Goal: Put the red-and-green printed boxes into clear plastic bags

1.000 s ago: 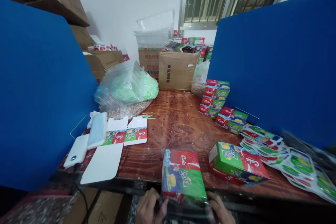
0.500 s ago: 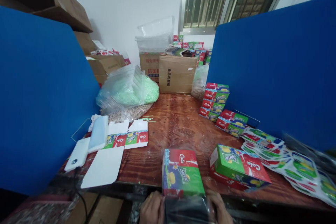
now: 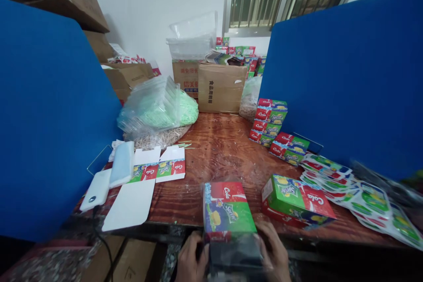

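A red and green Cola/Sprite printed box [image 3: 228,212] in clear plastic wrap lies at the near edge of the wooden table [image 3: 224,150]. My left hand [image 3: 190,259] grips its near left end, fingers curled round it. My right hand [image 3: 274,253] grips the near right end the same way. Between the hands the near end of the wrap looks dark. A second printed box [image 3: 297,200] lies on the table just right of the held one.
Flat unfolded cartons [image 3: 148,176] and a white device [image 3: 97,189] lie at the left. Stacked small boxes [image 3: 271,121] and flat printed sheets [image 3: 357,194] line the right. Blue partitions [image 3: 346,75] stand on both sides. A green-filled plastic bag [image 3: 158,108] and cardboard boxes [image 3: 220,88] stand behind.
Both hands have come further into view, closing more around the near end of the wrapped box. The box has stayed near the table edge.
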`<state>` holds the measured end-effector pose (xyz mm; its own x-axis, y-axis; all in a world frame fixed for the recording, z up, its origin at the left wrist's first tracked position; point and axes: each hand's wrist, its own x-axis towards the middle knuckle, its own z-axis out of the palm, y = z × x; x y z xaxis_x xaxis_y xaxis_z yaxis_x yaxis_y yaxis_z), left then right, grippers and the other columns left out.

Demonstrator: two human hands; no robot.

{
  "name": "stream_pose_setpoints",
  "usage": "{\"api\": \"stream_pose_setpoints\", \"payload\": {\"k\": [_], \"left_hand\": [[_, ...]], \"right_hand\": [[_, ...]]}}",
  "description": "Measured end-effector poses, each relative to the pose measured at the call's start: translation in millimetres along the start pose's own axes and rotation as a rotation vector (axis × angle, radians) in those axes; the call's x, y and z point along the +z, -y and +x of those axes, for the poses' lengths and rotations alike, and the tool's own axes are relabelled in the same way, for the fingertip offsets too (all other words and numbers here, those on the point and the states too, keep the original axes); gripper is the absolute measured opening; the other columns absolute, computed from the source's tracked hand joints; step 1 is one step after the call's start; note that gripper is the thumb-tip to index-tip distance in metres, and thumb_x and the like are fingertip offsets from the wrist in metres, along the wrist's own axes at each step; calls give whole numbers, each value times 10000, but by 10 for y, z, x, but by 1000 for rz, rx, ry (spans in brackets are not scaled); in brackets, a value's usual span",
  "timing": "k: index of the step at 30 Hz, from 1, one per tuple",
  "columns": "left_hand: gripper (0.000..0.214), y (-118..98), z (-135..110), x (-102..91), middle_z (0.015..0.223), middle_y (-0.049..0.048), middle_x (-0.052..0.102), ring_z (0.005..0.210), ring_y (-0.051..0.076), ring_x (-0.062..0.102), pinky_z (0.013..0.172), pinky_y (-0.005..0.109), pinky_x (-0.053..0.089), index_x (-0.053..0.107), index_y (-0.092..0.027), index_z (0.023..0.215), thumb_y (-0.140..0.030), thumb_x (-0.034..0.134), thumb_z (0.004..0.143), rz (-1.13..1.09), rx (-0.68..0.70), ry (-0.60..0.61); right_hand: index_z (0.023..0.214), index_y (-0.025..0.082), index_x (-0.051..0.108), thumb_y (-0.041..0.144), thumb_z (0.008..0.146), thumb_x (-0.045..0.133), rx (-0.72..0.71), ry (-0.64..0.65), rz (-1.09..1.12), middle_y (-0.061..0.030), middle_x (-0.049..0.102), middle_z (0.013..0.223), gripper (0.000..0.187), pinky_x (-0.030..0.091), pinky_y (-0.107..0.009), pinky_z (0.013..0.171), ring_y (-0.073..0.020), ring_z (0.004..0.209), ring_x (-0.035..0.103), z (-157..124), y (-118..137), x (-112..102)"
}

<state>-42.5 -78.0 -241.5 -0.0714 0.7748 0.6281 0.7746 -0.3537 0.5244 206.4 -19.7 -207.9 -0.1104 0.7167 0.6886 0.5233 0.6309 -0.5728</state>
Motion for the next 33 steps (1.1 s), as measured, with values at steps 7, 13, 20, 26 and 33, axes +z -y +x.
{"api": "stream_pose_setpoints", "payload": {"k": [7,13,20,26,33], "left_hand": [[304,-107,236,-89,619,-1,564,559,125,574,570,224,434,464,-203,731,-181,319,997,117,90,38],[265,-210,271,-135,593,3,518,539,142,493,566,275,374,439,-198,704,-112,412,953,288,174,-29],[275,-297,189,-95,591,-6,500,529,133,502,546,263,367,440,-197,700,-133,384,962,261,154,22],[274,-238,144,51,597,-11,549,507,113,528,521,227,355,486,-200,732,-229,374,980,89,-126,71],[453,-217,263,-137,604,-10,573,552,133,541,541,219,387,538,-188,835,-606,669,720,-751,-924,416]], "right_hand": [[986,195,558,92,934,431,-11,0,53,-48,604,901,171,506,-254,747,-149,837,624,143,140,46],[980,195,488,71,916,438,-112,-3,-87,-42,576,884,148,497,-225,676,-138,799,605,224,259,40],[936,198,485,79,929,422,-43,-50,-123,-32,560,839,135,484,-221,679,-133,754,581,124,293,28],[905,196,515,144,957,428,117,-53,30,-26,554,829,114,474,-218,725,-133,763,566,71,204,76],[901,200,515,422,942,519,573,-22,504,-10,542,763,226,461,-214,608,-139,671,538,-192,380,-27]]}}
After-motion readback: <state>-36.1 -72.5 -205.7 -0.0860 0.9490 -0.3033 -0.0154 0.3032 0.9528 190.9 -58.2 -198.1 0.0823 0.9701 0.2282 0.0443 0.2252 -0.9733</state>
